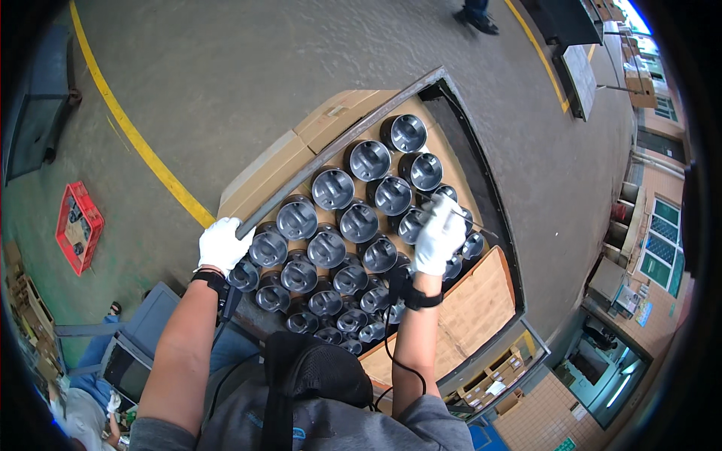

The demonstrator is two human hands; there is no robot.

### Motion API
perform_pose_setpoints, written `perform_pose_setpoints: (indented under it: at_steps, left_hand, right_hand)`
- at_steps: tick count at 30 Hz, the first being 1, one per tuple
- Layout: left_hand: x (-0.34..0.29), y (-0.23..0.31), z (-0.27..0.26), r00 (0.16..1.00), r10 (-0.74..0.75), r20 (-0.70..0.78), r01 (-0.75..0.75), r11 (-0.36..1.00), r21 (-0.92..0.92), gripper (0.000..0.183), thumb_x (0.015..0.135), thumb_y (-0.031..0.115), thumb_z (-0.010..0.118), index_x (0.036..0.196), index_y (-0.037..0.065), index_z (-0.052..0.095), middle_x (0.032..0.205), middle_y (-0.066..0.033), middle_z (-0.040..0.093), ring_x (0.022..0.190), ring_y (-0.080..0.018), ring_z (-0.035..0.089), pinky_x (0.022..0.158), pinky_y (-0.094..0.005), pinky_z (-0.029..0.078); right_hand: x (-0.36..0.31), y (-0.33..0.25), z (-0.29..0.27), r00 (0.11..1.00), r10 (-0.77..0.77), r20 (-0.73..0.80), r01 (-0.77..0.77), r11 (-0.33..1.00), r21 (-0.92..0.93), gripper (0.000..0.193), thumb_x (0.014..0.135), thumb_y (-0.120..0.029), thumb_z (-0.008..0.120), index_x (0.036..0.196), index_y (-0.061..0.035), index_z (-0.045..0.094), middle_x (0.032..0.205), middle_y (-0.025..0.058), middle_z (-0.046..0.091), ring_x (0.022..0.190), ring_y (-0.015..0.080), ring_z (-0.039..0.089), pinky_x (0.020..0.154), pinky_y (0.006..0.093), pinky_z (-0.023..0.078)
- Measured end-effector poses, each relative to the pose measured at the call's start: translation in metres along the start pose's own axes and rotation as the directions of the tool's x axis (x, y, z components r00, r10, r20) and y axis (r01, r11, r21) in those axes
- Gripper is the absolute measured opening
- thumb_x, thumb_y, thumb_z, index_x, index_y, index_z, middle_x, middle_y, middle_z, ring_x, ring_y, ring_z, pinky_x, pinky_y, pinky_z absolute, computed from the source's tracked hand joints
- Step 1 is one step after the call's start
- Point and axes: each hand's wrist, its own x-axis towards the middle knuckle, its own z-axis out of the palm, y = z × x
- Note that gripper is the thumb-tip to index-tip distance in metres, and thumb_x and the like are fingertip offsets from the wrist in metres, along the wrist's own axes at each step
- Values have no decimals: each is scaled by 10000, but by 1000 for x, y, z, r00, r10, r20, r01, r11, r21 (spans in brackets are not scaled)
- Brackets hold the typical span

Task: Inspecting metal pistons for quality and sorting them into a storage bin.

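Observation:
My left hand (220,245), in a white glove, is closed around the metal rim (331,148) of a large bin at its left side. Inside the bin, several dark grey engine pistons (332,189) stand in rows on brown cardboard, their hollow ends up. Over the right-hand rows, my white-gloved right hand (441,236) is closed on a thin dark rod (483,227), whose ends stick out past the fingers. The hand hides some pistons beneath it. Whether the rod touches a piston I cannot tell.
Cardboard (481,289) lies at the bin's near right, and more cardboard (259,171) leans outside its left rim. A red crate (80,228) with parts stands on the floor at left. Another person (86,412) is at lower left; a person's shoe (479,22) shows at the top.

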Motion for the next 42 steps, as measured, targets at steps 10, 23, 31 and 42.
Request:
perform_pose_setpoints:
  at_steps: [10,23,31,42]
  left_hand:
    - [1,-1,5,1000,3,10,-3,1000,19,352,846,442,622,798,95,648,819,-134,653,807,-352,644,742,-449,523]
    - [1,-2,5,999,-16,44,15,1000,12,342,844,438,633,811,98,638,838,-132,652,824,-348,644,745,-448,525]
    - [1,-4,8,999,-12,43,12,1000,0,340,840,437,634,830,97,641,854,-132,653,832,-352,643,752,-450,525]
    - [3,-1,4,993,-41,111,39,999,24,336,825,433,650,856,99,647,871,-133,657,850,-344,652,760,-443,532]
  right_hand:
    - [46,21,-19,985,162,-65,-172,964,-202,267,998,-206,511,886,-10,654,723,116,675,632,217,646,591,334,496]
    - [42,31,-24,986,-108,-131,47,916,-398,292,997,-237,517,883,-14,667,701,98,694,590,193,663,562,330,505]
    - [55,38,-19,992,-122,11,113,876,-468,287,993,-230,515,856,-18,651,696,117,664,589,215,640,570,355,490]
    - [91,47,18,997,58,55,-42,965,-260,271,982,-254,517,948,-36,675,782,169,679,711,315,664,663,413,508]
